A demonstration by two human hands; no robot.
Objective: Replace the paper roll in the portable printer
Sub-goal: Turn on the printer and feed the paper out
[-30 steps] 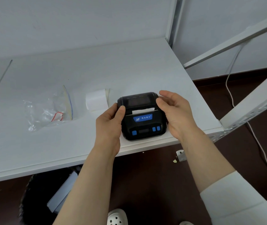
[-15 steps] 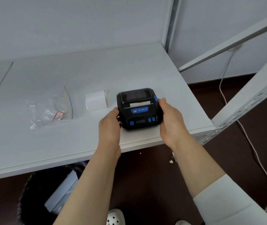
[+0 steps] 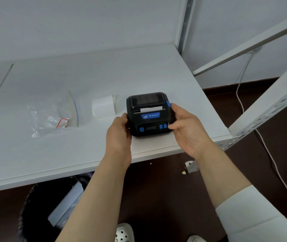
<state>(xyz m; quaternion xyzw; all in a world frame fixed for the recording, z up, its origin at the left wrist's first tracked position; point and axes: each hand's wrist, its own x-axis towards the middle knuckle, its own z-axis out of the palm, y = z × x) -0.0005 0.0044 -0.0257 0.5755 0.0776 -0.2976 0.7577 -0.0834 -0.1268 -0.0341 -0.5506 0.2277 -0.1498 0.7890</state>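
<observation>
A black portable printer (image 3: 148, 114) with blue buttons stands on the white table (image 3: 90, 81) near its front right corner. Its lid is closed and a strip of white paper shows in the slot. My left hand (image 3: 119, 131) grips the printer's left side. My right hand (image 3: 184, 126) holds its right side, fingers curled at the blue latch and thumb at the front corner. A white paper roll (image 3: 103, 106) lies on the table just left of the printer.
A crumpled clear plastic bag (image 3: 52, 117) lies further left on the table. A black bin (image 3: 52, 212) with white scraps sits under the front edge. White shelf struts (image 3: 265, 105) and a cable (image 3: 270, 159) run along the right.
My right hand came off the printer's top and now holds its right side. The printer sits a little further back from the table's edge.
</observation>
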